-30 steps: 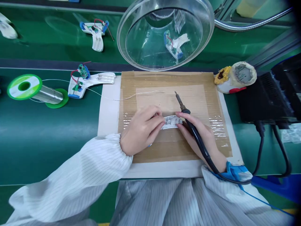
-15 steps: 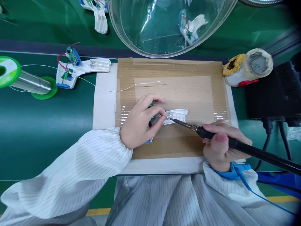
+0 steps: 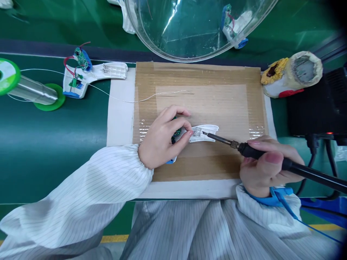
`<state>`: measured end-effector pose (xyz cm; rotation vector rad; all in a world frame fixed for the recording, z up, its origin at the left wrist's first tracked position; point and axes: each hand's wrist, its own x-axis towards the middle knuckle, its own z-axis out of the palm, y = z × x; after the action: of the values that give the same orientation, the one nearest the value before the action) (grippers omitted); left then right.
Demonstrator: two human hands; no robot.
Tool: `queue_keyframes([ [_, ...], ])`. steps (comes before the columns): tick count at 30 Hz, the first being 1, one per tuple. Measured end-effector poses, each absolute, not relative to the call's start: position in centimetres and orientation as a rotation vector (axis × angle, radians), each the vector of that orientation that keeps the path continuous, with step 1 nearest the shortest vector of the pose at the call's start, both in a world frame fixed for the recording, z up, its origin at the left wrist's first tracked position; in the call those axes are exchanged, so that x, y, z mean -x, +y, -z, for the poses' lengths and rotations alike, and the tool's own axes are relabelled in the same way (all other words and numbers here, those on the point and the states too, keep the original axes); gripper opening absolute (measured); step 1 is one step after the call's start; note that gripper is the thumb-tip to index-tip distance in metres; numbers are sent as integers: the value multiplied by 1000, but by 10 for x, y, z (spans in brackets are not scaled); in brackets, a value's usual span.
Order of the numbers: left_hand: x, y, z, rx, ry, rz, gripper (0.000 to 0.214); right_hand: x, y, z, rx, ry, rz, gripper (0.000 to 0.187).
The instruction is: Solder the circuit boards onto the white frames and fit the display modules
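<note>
Soldering iron (image 3: 245,150) in right hand (image 3: 268,166) now reaches white housing (image 3: 208,133) clamped by left hand (image 3: 161,139).

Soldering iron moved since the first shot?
Yes. Against the cardboard board, the soldering iron has swung from pointing up the board to lying nearly level, its tip pointing left over the white plastic housing.

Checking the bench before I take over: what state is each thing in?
white plastic housing, held in left hand
soldering iron, gripped in right hand, tip over the housing
solder wire, lying loose across the cardboard mat
soldering station, red light lit
wrist strap, worn on right wrist
</note>
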<state>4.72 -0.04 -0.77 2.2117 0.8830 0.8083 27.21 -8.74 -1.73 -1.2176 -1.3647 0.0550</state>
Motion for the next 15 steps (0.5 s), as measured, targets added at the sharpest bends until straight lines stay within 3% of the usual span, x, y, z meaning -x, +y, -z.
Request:
queue_keyframes([
  [9,-47,0,7,-2227,875,-778,10,-269,-84,19,1163,-1465,-150,21],
  [15,-48,0,8,-2229,881,-780,10,-269,-82,20,1173,-1287,-63,31],
])
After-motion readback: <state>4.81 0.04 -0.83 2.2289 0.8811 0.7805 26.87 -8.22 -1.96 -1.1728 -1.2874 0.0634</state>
